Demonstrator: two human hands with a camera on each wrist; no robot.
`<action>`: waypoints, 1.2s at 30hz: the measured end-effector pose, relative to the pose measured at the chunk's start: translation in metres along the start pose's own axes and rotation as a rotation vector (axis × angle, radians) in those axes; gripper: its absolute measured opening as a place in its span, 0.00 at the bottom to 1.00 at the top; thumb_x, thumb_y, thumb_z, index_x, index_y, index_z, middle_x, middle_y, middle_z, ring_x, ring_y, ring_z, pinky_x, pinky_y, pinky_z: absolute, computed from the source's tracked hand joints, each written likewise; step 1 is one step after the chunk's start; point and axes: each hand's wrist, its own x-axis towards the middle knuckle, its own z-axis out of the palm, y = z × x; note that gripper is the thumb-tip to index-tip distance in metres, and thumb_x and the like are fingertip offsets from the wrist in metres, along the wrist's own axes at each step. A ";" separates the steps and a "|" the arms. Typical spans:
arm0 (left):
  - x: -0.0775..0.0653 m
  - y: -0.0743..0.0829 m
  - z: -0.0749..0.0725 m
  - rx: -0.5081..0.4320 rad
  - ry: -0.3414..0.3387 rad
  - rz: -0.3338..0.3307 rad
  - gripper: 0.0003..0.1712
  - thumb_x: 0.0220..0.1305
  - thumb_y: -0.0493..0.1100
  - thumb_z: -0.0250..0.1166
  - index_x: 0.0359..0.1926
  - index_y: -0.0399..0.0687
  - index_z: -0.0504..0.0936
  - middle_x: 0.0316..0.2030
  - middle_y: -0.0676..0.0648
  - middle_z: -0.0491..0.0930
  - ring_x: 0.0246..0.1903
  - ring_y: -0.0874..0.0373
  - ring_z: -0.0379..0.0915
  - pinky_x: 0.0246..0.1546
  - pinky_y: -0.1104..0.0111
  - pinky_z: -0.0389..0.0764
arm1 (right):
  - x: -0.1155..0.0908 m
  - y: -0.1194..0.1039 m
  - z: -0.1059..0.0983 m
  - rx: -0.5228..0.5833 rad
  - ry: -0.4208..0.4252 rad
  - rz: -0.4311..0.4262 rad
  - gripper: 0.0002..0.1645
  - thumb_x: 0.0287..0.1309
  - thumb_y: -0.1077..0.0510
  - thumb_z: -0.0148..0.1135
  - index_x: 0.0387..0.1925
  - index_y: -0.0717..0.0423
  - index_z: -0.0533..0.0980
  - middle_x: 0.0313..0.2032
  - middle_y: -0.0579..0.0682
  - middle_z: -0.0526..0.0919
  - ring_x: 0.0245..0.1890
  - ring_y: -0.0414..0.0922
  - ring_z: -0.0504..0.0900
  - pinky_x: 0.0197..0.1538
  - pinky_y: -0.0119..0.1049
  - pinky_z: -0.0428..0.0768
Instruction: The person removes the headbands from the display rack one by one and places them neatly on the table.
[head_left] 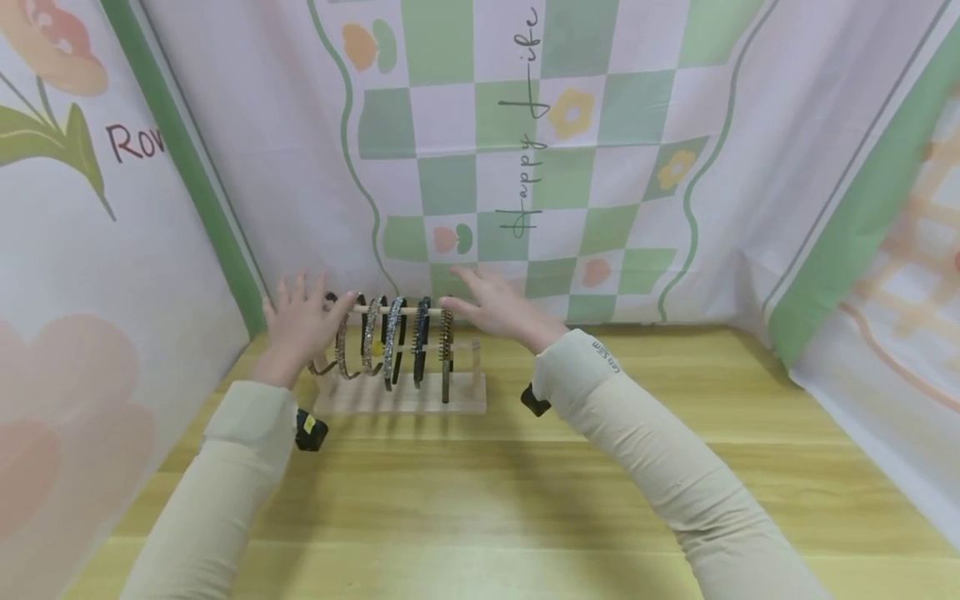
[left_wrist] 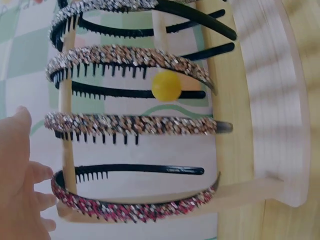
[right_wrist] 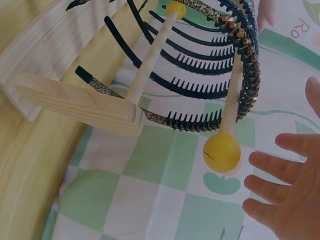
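Observation:
Several headbands with toothed inner sides hang over the upper rod of a wooden rack (head_left: pixel 465 400) on the table. My left hand (head_left: pixel 300 323) is spread at the rack's left end, beside a pink-red glittery headband (left_wrist: pixel 137 211). In the left wrist view, its fingertips lie close to the rod; I cannot tell whether they touch. My right hand (head_left: pixel 501 310) reaches to the rack's right end with its fingers apart. Near them are a gold-brown beaded headband (right_wrist: pixel 248 75) and the rod's yellow ball end (right_wrist: pixel 222 153). Neither hand grips anything. Silver (head_left: pixel 393 342) and dark (head_left: pixel 422 343) headbands hang between the hands.
The rack stands near the back of a wood-grain table (head_left: pixel 465 508). Behind it hangs a green-and-white checked cloth (head_left: pixel 502 183). Printed cloth walls (head_left: pixel 97 275) rise at both sides. A lower rod (right_wrist: pixel 150 62) runs between the rack's end pieces.

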 end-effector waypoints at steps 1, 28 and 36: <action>0.000 -0.002 0.000 -0.001 -0.002 0.002 0.49 0.63 0.72 0.27 0.70 0.39 0.40 0.68 0.32 0.29 0.64 0.34 0.15 0.55 0.44 0.15 | 0.000 0.000 0.000 0.000 -0.003 -0.003 0.41 0.64 0.36 0.44 0.70 0.53 0.49 0.68 0.57 0.53 0.67 0.54 0.51 0.66 0.52 0.51; -0.007 -0.039 0.004 -0.076 0.083 0.025 0.40 0.70 0.63 0.27 0.70 0.38 0.46 0.68 0.30 0.38 0.64 0.32 0.21 0.58 0.37 0.27 | 0.001 0.002 0.011 0.043 -0.068 -0.058 0.47 0.57 0.35 0.54 0.69 0.54 0.52 0.63 0.55 0.64 0.54 0.50 0.71 0.60 0.45 0.66; -0.008 -0.043 0.004 -0.075 0.112 0.029 0.37 0.71 0.60 0.28 0.69 0.40 0.51 0.67 0.30 0.42 0.65 0.32 0.26 0.58 0.36 0.31 | 0.002 0.006 0.015 0.078 -0.097 -0.052 0.45 0.56 0.37 0.57 0.69 0.51 0.54 0.64 0.52 0.63 0.56 0.51 0.70 0.60 0.46 0.66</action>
